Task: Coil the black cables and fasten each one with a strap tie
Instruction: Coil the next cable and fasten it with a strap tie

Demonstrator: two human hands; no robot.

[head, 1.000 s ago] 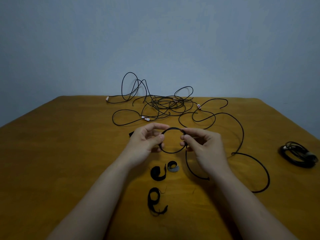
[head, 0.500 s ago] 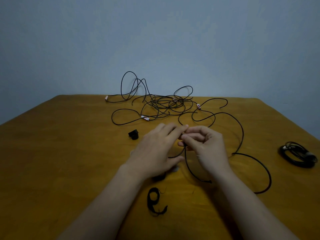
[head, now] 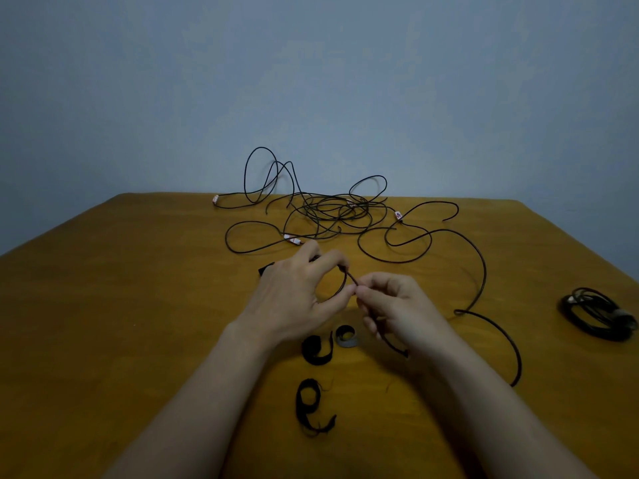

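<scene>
My left hand (head: 294, 299) curls its fingers round a small loop of black cable (head: 482, 267) at the table's middle. My right hand (head: 397, 309) pinches the same cable just beside the loop; the cable runs down under its palm and out in a long arc to the right. A tangle of loose black cables (head: 332, 212) lies at the far middle. Two black strap ties (head: 316, 349) (head: 309, 406) and a grey one (head: 345, 337) lie just in front of my hands. Behind my left hand peeks another small black strap (head: 265, 269).
A coiled, tied black cable (head: 598, 314) lies near the right edge of the wooden table (head: 121, 323). A blue-grey wall stands behind the far edge. White tags mark several cable ends in the tangle.
My left hand swept over the small loop and now grips it from the left, hiding the small strap behind it. My right hand shifted slightly down, still pinching the cable.
</scene>
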